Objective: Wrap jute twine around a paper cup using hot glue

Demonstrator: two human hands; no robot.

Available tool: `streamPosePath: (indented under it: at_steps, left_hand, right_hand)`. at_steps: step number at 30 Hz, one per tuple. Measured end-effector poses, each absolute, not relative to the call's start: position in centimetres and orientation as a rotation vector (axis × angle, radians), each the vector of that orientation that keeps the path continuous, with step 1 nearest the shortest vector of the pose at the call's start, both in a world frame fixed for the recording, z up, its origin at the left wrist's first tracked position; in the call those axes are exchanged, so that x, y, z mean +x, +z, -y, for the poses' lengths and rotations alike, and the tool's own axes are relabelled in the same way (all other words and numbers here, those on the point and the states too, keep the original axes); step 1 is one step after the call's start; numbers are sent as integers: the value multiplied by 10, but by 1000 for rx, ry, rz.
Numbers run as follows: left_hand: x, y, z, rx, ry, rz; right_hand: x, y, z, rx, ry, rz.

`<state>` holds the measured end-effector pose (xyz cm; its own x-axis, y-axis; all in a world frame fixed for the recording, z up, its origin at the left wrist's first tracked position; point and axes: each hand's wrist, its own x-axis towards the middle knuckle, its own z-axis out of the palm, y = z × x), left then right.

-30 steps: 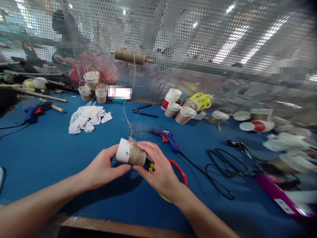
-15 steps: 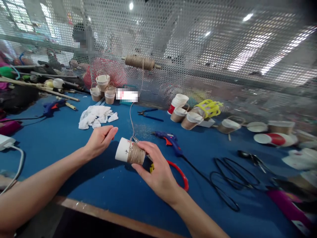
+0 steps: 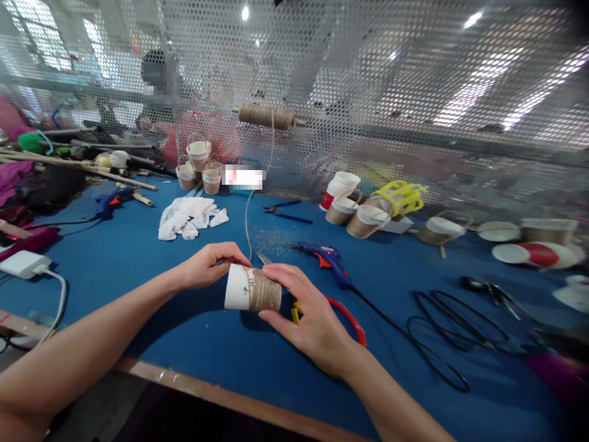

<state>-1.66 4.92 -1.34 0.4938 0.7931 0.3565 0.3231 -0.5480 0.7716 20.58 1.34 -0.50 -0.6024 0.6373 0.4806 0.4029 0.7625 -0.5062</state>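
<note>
Over the blue table (image 3: 207, 362), a cup (image 3: 237, 290) part-wound in twine (image 3: 247, 224)

Above the tabletop, the right hand (image 3: 315, 319) grips the cup sideways by its wound end, the bare white end facing left. The left hand (image 3: 207, 265) is bent at the cup's upper side, near the strand; whether its fingers pinch it, I cannot tell. The twine runs up to a spool (image 3: 265, 115) by the mesh screen (image 3: 322, 55). Red-handled scissors (image 3: 354, 320) lie partly hidden behind the right hand.

White cup (image 3: 237, 290) tipped sideways, half wrapped in twine (image 3: 265, 293)
</note>
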Motion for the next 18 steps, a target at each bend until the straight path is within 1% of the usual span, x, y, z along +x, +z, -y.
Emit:
streamPosePath:
  at_steps: [5,8,10,18]
  left_hand:
    - [-15,-15,-49,2069,1166,-1045]
    - [-11,-11,-44,1923,1302,-1144]
    - [-8,-8,-39,1799,1320,-1151]
    - [5,-6,-23,1603,919,-856]
  right_hand:
    - [207,-4,-18,-863,357,2196]
    - [206,-5,-19,-915,361,2159]
    - [205,-5,-20,-945,389,2130]
    - [202,-8,-17,-1016,412,2088]
